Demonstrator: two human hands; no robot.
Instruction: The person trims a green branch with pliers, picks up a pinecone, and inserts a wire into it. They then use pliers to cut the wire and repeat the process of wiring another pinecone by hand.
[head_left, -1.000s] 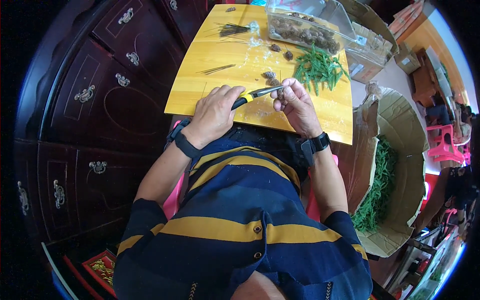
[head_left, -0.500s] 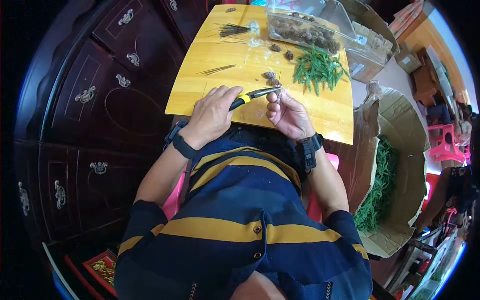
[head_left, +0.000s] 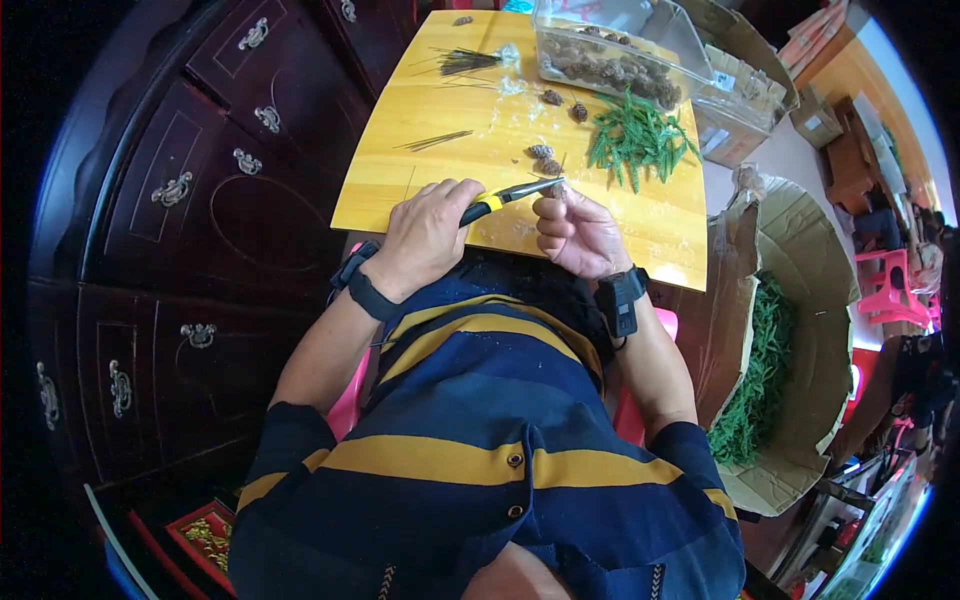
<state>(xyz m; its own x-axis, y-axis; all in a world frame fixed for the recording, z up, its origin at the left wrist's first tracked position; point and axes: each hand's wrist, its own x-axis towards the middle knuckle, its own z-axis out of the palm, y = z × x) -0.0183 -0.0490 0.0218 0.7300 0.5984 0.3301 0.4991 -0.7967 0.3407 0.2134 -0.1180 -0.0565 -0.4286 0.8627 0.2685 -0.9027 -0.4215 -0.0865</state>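
My left hand [head_left: 428, 225] is closed around the black and yellow handles of long-nosed pliers [head_left: 515, 193]. The jaws of the pliers reach to the fingertips of my right hand [head_left: 583, 236]. Those fingers pinch a small brown pine cone [head_left: 557, 192], mostly covered by the fingers and the jaws. A thin dark wire stands up from the pinched spot. Just beyond the jaws, two more pine cones [head_left: 541, 151] lie on the yellow wooden table [head_left: 400, 190]. Both hands are above the table's near edge.
Green artificial sprigs [head_left: 640, 142] lie in a pile at the right. Behind them, a clear plastic bin [head_left: 690, 75] holds many cones. Dark wires [head_left: 467, 62] lie bundled at the far left. A cardboard box [head_left: 800, 230] with greenery stands at the right; dark drawers [head_left: 190, 210] line the left.
The pliers' jaws have shifted very slightly right at the right fingertips, and the right hand has turned a little. Both grips stay the same; the other things have not moved.
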